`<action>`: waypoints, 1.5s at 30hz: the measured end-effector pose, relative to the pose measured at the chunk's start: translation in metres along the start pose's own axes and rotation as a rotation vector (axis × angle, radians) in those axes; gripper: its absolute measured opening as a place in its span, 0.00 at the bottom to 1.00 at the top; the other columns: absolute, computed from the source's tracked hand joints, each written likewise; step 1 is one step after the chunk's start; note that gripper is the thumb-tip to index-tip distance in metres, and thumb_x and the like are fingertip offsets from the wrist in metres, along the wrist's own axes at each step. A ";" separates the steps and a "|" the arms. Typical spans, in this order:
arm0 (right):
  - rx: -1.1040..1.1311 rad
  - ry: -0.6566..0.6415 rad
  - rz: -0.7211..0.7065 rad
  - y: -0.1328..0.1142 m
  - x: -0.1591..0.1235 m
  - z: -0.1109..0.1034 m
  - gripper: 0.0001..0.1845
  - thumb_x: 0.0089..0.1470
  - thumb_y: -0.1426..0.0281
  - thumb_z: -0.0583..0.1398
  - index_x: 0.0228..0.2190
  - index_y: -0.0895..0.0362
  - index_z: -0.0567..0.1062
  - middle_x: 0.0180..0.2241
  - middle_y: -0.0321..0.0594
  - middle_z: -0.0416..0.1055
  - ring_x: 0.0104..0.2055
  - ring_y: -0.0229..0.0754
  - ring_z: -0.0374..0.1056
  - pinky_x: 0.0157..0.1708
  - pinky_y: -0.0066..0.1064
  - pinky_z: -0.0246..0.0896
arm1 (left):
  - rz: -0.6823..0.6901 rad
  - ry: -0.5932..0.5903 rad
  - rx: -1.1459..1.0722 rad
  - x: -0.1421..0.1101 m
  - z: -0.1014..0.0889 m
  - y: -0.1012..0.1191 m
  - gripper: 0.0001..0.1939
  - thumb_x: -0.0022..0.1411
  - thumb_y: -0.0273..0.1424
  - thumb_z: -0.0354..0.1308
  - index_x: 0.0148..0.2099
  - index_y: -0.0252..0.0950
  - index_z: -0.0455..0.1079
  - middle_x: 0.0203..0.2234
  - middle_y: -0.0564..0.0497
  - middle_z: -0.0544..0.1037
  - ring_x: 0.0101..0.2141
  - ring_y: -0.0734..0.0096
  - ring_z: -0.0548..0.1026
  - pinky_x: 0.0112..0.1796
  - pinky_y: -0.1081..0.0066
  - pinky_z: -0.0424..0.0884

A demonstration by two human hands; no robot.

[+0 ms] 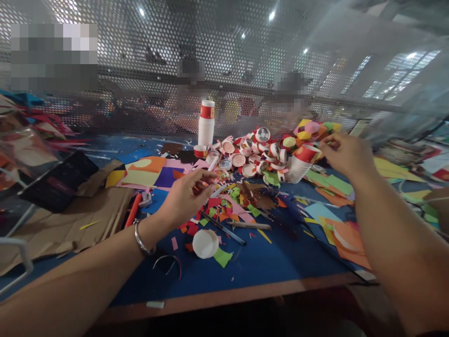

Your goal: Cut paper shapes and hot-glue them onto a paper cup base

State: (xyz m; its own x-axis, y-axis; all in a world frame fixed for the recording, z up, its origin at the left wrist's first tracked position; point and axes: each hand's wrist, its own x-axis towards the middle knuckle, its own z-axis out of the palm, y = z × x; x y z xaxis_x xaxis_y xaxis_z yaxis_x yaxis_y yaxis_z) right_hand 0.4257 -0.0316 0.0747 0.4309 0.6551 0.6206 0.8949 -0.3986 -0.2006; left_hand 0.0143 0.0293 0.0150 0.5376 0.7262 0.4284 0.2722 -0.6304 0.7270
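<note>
My left hand (185, 196) hovers over a heap of coloured paper scraps (238, 199) in the middle of the blue table (266, 267). Its fingers are curled shut on something small that I cannot make out, with a white stick-like piece (218, 191) at the fingertips. My right hand (345, 153) is further back and to the right. Its fingers are pinched together right beside the rim of a tilted red-and-white paper cup (300, 164). What the pinch holds is hidden. A metal bangle (140, 239) is on my left wrist.
An upright stack of paper cups (206, 124) stands at the back, with a pile of cut cup rims and bottoms (252, 152) beside it. A white cup bottom (205, 243), a dark pencil (224, 229), cardboard (70, 220) and coloured sheets (336, 224) lie around. A perforated metal screen (224, 70) closes the far side.
</note>
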 end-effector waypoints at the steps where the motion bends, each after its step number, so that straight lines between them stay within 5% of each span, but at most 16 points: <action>1: 0.025 0.013 -0.009 -0.004 -0.004 0.001 0.12 0.57 0.66 0.59 0.37 0.59 0.79 0.35 0.53 0.79 0.37 0.50 0.72 0.38 0.37 0.59 | 0.008 0.002 0.009 0.000 0.000 0.000 0.13 0.66 0.32 0.57 0.52 0.36 0.72 0.40 0.47 0.80 0.34 0.72 0.76 0.35 0.70 0.72; 6: 0.208 -0.063 -0.129 -0.034 -0.039 0.002 0.16 0.61 0.62 0.56 0.41 0.60 0.77 0.36 0.52 0.78 0.33 0.45 0.72 0.37 0.35 0.63 | 0.083 -0.087 0.126 0.000 0.001 -0.003 0.09 0.64 0.29 0.58 0.45 0.36 0.76 0.38 0.48 0.80 0.31 0.73 0.74 0.32 0.71 0.69; 10: 0.347 -0.365 -0.300 -0.067 -0.072 -0.002 0.15 0.61 0.57 0.58 0.34 0.55 0.77 0.24 0.38 0.74 0.23 0.38 0.67 0.27 0.30 0.60 | 0.099 -0.196 0.210 0.001 0.000 -0.005 0.06 0.61 0.26 0.58 0.39 0.36 0.76 0.32 0.49 0.79 0.29 0.72 0.73 0.31 0.70 0.66; 13: 0.438 -0.680 -0.504 -0.088 -0.089 -0.007 0.13 0.62 0.59 0.59 0.34 0.55 0.77 0.28 0.38 0.75 0.28 0.39 0.69 0.29 0.31 0.60 | 0.101 -0.197 0.233 0.002 -0.002 -0.005 0.05 0.60 0.26 0.58 0.37 0.37 0.76 0.31 0.50 0.79 0.29 0.72 0.72 0.32 0.70 0.66; 19: 0.436 -0.876 -0.673 -0.101 -0.101 -0.001 0.14 0.60 0.59 0.62 0.38 0.57 0.78 0.32 0.40 0.75 0.32 0.42 0.68 0.32 0.32 0.58 | 0.098 -0.175 0.253 0.003 -0.004 -0.007 0.05 0.59 0.24 0.58 0.37 0.37 0.75 0.30 0.50 0.78 0.29 0.72 0.72 0.33 0.70 0.67; 23: 0.468 -0.860 -0.751 -0.103 -0.102 0.004 0.10 0.61 0.64 0.61 0.34 0.58 0.77 0.34 0.42 0.74 0.35 0.42 0.69 0.35 0.33 0.59 | 0.085 -0.136 0.200 0.002 -0.003 -0.005 0.05 0.59 0.25 0.59 0.38 0.37 0.75 0.32 0.50 0.79 0.29 0.72 0.73 0.33 0.70 0.68; 27: 0.672 -0.767 -0.593 -0.110 -0.104 0.001 0.08 0.61 0.65 0.61 0.33 0.57 0.76 0.31 0.39 0.73 0.30 0.39 0.67 0.31 0.31 0.59 | -0.028 -0.100 0.091 0.003 -0.001 -0.004 0.05 0.61 0.30 0.60 0.40 0.37 0.76 0.32 0.50 0.80 0.29 0.72 0.74 0.32 0.71 0.69; 31: 0.883 -0.716 -0.407 -0.124 -0.107 -0.004 0.10 0.59 0.62 0.63 0.34 0.56 0.76 0.27 0.35 0.71 0.25 0.36 0.65 0.26 0.29 0.60 | -0.195 -0.195 -0.216 0.002 0.005 -0.005 0.07 0.61 0.34 0.61 0.39 0.36 0.75 0.29 0.50 0.80 0.29 0.71 0.77 0.33 0.69 0.73; 36: 1.057 -0.737 -0.345 -0.147 -0.116 -0.005 0.09 0.58 0.63 0.64 0.33 0.56 0.75 0.25 0.33 0.69 0.24 0.35 0.66 0.25 0.29 0.63 | -0.369 -0.322 -0.581 -0.003 0.011 0.004 0.13 0.61 0.36 0.64 0.44 0.36 0.69 0.34 0.47 0.81 0.34 0.67 0.81 0.37 0.66 0.77; 45: 1.075 -0.700 -0.360 -0.164 -0.129 0.011 0.12 0.59 0.59 0.64 0.34 0.55 0.76 0.27 0.35 0.71 0.26 0.36 0.65 0.26 0.30 0.62 | -0.317 -0.253 -0.610 -0.003 0.011 0.007 0.15 0.55 0.27 0.65 0.44 0.36 0.67 0.28 0.52 0.79 0.31 0.71 0.79 0.35 0.69 0.76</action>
State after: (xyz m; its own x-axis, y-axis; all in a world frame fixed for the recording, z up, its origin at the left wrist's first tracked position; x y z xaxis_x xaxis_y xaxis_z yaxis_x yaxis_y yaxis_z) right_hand 0.2245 -0.0439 0.0193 -0.1687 0.9350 0.3120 0.4771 0.3545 -0.8042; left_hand 0.0233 0.0201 0.0130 0.6944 0.7167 0.0641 -0.0079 -0.0816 0.9966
